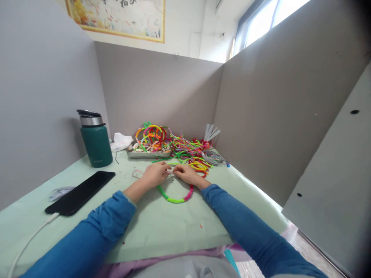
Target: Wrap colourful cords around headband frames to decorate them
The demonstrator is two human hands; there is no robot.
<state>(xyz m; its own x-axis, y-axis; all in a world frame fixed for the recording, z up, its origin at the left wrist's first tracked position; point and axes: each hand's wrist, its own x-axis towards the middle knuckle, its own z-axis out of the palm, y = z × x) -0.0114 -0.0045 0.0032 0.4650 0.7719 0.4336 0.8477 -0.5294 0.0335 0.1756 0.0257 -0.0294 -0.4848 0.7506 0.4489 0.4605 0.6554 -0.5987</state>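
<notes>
A ring wrapped in fuzzy pipe cleaner, green, lime and magenta along its near side, lies on the table between my forearms. At its far side my left hand is closed, fingertips pinched on a pale pink pipe cleaner. Close beside it, my right hand also pinches, its fingertips meeting the same pale strand near the ring. To the left of my left hand, a thin pale pink loop sticks out over the table. My fingers cover the ring's far part.
Behind my hands stand a metal tray with finished-looking colourful hoops, a heap of pipe cleaners and a grey wire coil. At left are a green bottle, a tissue and a phone with its cable. Grey partitions enclose the table.
</notes>
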